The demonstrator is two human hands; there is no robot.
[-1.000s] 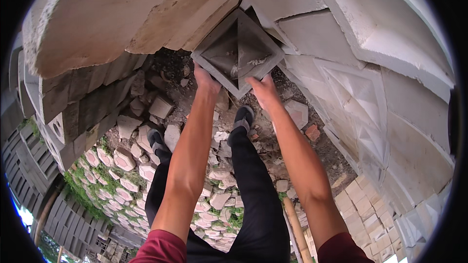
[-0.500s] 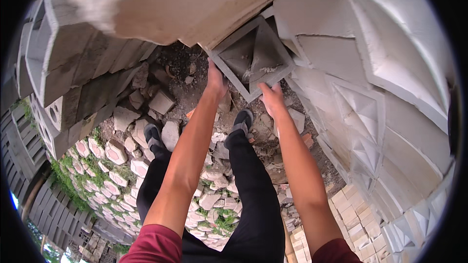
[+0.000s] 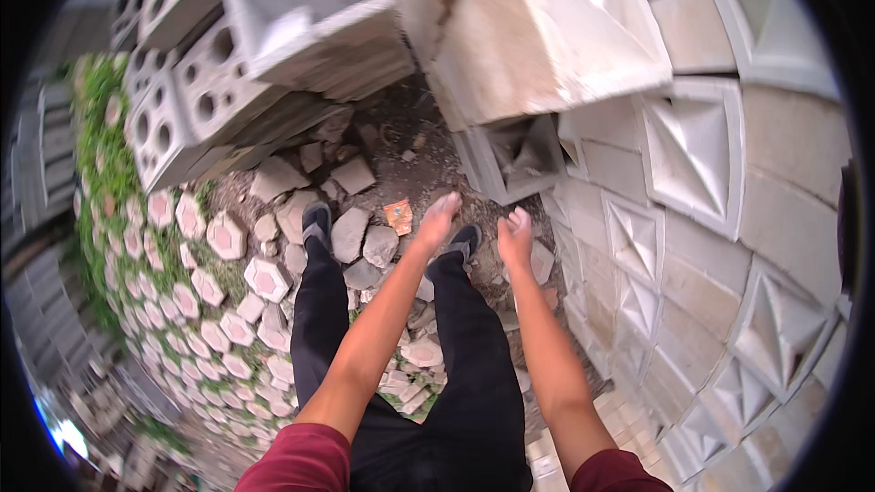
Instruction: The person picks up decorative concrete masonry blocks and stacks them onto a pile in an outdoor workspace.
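Observation:
A grey concrete block with a folded, pyramid-like hollow (image 3: 521,162) stands low against the stacked blocks, under the overhang of a larger pale block (image 3: 538,59). Just short of its near edge is my left hand (image 3: 441,217), holding nothing, its dusty fingers loosely bent and a little blurred. My right hand (image 3: 515,232) hovers below the block's right corner, thumb and curled fingers apart, also with nothing in it. Neither hand appears to touch the block.
Stacked blocks with patterned faces (image 3: 693,155) rise at my right. Blocks with round holes (image 3: 205,77) stand at the left. Broken stones (image 3: 351,235) and an orange wrapper (image 3: 398,217) lie by my feet. Hexagonal pavers (image 3: 266,279) and grass cover the ground at left.
Both hands have let go of the hollowed block and drawn back toward me. The block now sits beneath the larger pale block's overhang. The view has shifted, showing more blocks at the upper left.

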